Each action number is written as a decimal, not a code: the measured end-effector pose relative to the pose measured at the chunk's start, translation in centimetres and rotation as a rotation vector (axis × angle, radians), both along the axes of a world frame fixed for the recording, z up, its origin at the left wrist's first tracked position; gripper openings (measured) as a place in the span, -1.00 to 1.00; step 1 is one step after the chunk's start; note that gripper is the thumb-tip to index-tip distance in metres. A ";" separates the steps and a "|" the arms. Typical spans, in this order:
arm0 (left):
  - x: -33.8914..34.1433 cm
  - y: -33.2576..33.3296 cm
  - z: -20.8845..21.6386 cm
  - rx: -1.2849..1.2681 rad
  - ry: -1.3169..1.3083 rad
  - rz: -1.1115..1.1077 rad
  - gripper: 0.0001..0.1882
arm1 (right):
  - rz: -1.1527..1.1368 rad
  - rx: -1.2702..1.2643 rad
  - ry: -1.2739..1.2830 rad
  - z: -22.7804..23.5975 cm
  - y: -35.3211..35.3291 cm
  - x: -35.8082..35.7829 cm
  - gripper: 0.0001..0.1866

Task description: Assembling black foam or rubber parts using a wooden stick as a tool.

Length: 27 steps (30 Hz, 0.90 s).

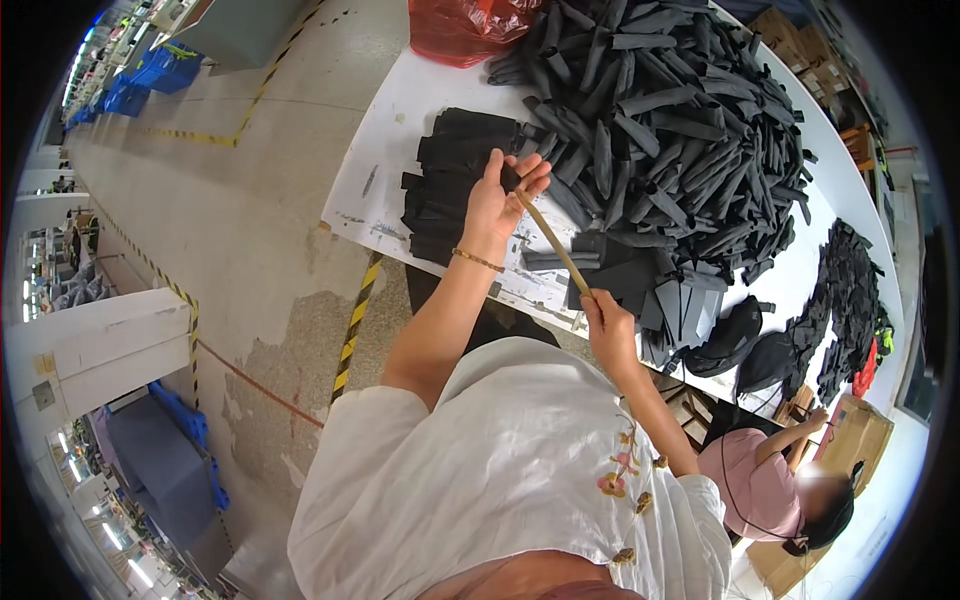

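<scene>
My right hand (611, 328) is closed round the lower end of a thin tan wooden stick (555, 242). The stick slants up to the left, and its far tip meets my left hand (497, 200). Palm up and fingers curled, the left hand holds a small black fabric piece (511, 179) at that tip; most of the piece is hidden. Just left of this hand, black fabric pieces lie in a row of flat stacks (440, 192). Beyond and to the right rises a big heap of narrow black fabric tubes (665, 130).
A white table (385, 130) bears everything. Flat black pieces (622, 285) lie near my right hand, with black bags (730, 338) farther right. A red plastic bag (470, 30) sits at the far edge. A person in pink (748, 478) works at the right, by a cardboard box (862, 440).
</scene>
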<state>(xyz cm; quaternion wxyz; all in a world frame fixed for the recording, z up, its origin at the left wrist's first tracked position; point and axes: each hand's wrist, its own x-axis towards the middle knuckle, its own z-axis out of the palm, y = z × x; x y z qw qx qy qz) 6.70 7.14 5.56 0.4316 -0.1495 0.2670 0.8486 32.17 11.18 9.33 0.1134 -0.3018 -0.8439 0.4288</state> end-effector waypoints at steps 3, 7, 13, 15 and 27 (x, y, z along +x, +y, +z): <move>1.9 0.4 0.3 -0.004 0.102 -0.055 -0.68 | -0.024 -0.009 0.002 -0.7 0.0 -1.0 -0.90; 7.5 0.5 0.8 -0.124 0.292 -0.202 -0.61 | -0.078 -0.071 0.066 -1.6 -0.2 -4.1 -0.91; 10.2 -1.4 -0.1 -0.158 0.526 -0.222 -0.64 | -0.132 -0.102 0.222 -4.0 -1.5 -6.3 -0.88; 9.8 -2.1 -0.1 -0.169 0.569 -0.258 -0.64 | -0.093 -0.099 0.175 -4.1 -1.3 -6.1 -0.90; 8.6 0.3 1.3 -0.106 0.454 -0.221 -0.62 | -0.128 -0.120 0.224 -4.6 0.6 -7.6 -0.86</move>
